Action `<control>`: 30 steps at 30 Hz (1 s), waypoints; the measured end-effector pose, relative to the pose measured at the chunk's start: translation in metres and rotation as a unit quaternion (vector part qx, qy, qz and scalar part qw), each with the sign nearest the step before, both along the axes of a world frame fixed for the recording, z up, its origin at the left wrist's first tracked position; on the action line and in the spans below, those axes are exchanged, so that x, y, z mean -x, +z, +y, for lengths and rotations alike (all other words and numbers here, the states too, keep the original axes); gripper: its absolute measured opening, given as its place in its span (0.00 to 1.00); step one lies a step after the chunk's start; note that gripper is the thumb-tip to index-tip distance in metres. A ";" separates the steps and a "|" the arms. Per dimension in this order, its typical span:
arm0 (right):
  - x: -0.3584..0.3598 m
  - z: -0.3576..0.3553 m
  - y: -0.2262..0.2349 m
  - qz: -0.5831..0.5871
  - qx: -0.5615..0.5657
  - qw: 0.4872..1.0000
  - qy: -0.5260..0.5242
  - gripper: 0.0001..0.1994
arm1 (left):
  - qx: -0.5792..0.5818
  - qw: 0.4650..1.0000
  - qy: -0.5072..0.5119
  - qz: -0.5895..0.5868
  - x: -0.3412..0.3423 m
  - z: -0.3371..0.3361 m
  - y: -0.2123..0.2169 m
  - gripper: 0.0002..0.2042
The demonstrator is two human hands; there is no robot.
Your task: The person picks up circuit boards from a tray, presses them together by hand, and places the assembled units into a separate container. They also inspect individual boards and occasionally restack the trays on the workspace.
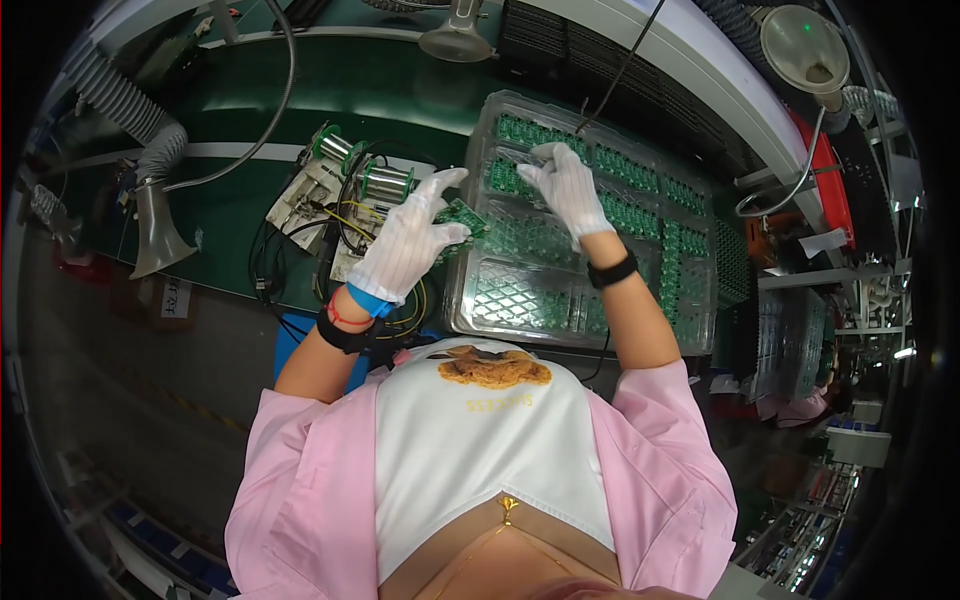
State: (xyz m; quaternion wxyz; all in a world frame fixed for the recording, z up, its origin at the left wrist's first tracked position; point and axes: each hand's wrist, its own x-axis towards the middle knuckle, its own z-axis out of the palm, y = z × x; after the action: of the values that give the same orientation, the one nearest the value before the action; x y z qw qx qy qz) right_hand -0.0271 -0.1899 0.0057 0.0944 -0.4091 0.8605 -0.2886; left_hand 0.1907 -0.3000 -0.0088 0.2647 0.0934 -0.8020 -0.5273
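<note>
My left hand [408,240], in a white ribbed glove, holds a small green circuit board [462,214] between thumb and fingers beside the tray's left edge. Under the fingers, part of the board is hidden. A clear plastic tray [462,300] with compartments lies before me, its far rows filled with green circuit boards [625,168]. Over its upper left rows is my right hand [568,192], gloved the same way, with thumb and fingers curled toward each other. What sits between those fingertips, if anything, cannot be made out.
Left of the tray are two solder wire spools [388,183] on a pale soldering fixture [305,200] with black and yellow cables. Fume extraction horns [160,230] hang at left, top and upper right. A thin dark rod [622,65] slants down to the tray; black racks [590,60] stand behind.
</note>
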 end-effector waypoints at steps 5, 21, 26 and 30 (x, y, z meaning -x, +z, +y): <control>-0.049 0.029 0.027 -0.160 0.061 0.960 0.224 0.18 | 0.118 0.992 -0.035 0.030 0.018 0.010 -0.008 0.32; 0.069 0.014 -0.065 -0.196 -0.067 0.971 -0.118 0.13 | -0.113 0.993 0.001 0.046 0.016 0.015 0.019 0.21; 0.052 0.018 -0.064 0.073 -0.012 0.995 -0.070 0.13 | -0.048 0.995 0.037 0.084 0.019 0.004 0.006 0.11; -0.010 0.025 0.005 0.017 0.113 0.990 0.087 0.11 | 0.057 0.994 0.070 0.063 0.023 0.004 0.005 0.08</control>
State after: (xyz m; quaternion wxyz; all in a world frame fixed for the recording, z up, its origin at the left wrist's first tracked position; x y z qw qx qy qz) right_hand -0.0173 -0.1653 0.0107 0.0573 -0.4954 0.7849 -0.3678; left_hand 0.1682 -0.2957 -0.0042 0.3561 0.1005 -0.8039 -0.4656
